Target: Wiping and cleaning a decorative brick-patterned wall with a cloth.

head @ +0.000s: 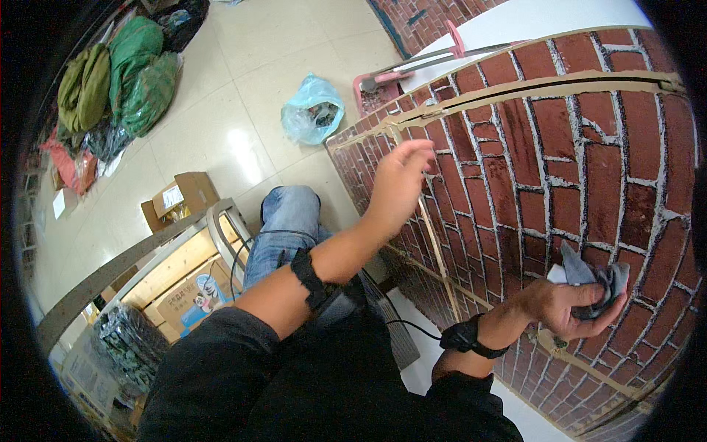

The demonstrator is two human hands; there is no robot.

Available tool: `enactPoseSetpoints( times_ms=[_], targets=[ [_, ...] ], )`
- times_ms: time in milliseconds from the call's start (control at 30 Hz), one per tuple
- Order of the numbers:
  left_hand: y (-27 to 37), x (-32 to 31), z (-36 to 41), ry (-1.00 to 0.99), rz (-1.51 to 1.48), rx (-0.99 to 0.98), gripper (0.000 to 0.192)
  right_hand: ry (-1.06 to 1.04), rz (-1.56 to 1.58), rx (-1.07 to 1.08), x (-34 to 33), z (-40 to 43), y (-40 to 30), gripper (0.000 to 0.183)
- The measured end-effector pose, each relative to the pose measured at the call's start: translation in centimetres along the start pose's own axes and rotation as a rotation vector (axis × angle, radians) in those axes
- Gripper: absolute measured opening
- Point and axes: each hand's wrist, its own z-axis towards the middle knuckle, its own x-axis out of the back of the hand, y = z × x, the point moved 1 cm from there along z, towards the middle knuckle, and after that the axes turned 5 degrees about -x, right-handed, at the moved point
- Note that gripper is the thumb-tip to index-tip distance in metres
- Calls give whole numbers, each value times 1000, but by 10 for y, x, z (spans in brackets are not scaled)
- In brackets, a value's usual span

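My right hand (571, 309) is closed around a bunched grey cloth (610, 276), with a small white piece beside the thumb. Below it lies a tabletop covered in red brick-pattern sheeting (513, 166). Brown tape runs along its seams, and a dark gap shows within the far seam (552, 85). My left hand (406, 160) is over the tabletop's left part, near a seam. Its fingers are slightly curled and a little blurred, with nothing visible in them. Black bands with cables circle both forearms.
Beyond the tabletop are a pink dustpan (367, 91) and a pale blue bag (312, 113) with rubbish on the tiled floor. Green sacks (138, 72), an open cardboard box (190, 193) and a metal-framed wooden seat (157, 276) holding a printed carton (193, 298) are at left.
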Motion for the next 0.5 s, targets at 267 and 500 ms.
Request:
enactPoseSetpoints(
  times_ms=[267, 500],
  targets=[
    [-46, 17, 33, 242, 549, -166, 69, -139, 87, 307, -16, -10, 3, 29],
    [-68, 8, 16, -63, 315, -53, 83, -112, 99, 315, -18, -9, 4, 27]
  ],
)
